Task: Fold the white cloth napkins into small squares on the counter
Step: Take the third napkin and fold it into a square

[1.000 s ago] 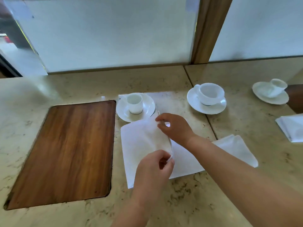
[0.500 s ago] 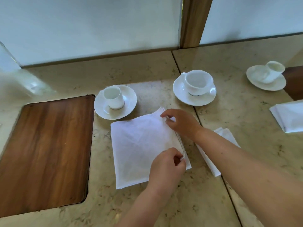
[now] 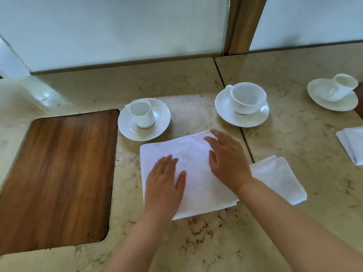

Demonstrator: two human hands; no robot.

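A white cloth napkin (image 3: pixel 194 169), folded into a rough square of several layers, lies flat on the beige marble counter (image 3: pixel 216 242). My left hand (image 3: pixel 164 185) rests palm down on its lower left part, fingers spread. On the napkin's right side my right hand (image 3: pixel 227 160) presses flat, fingers apart. Neither hand grips the cloth. A second folded white napkin (image 3: pixel 279 181) lies just to the right, partly under my right forearm. A third folded napkin (image 3: pixel 352 144) sits at the right edge.
A small cup on a saucer (image 3: pixel 144 118) stands just behind the napkin. A wider cup on a saucer (image 3: pixel 242 105) is behind and right, another cup and saucer (image 3: pixel 334 93) far right. A wooden inlay panel (image 3: pixel 59 177) fills the counter's left. A frosted wall closes the back.
Both hands let go of the napkin's right edge, which they pinched before, and now lie flat on top of the folded cloth. The folded-over layer lies flat.
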